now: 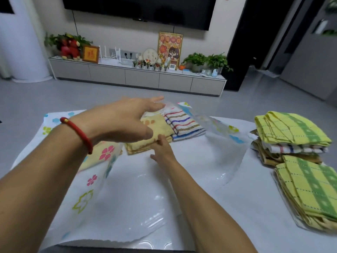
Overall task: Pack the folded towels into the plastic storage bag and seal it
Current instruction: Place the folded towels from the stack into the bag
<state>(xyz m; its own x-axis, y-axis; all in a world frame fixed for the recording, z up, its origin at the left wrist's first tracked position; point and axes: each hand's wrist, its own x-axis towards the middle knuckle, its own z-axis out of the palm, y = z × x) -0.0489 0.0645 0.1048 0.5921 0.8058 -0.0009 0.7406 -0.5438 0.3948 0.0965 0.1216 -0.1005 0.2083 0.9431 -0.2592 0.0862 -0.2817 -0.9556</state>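
A clear plastic storage bag [224, 154] printed with coloured flowers lies on the white table, mouth toward me. My left hand [125, 119], with a red bracelet on the wrist, reaches over the bag with fingers stretched out and holds its top film up. My right hand [162, 152] is inside the mouth, its fingers on the near edge of a folded yellow towel [156, 126]. A striped folded towel [184, 123] lies beside it on the right inside the bag. Another yellow towel [91, 161] lies at the left under the flowered film.
Two stacks of folded yellow-green checked towels sit at the right: a far stack [291, 130] and a near stack [310, 189] by the table's right edge. Beyond the table are grey floor and a low TV cabinet [138, 77].
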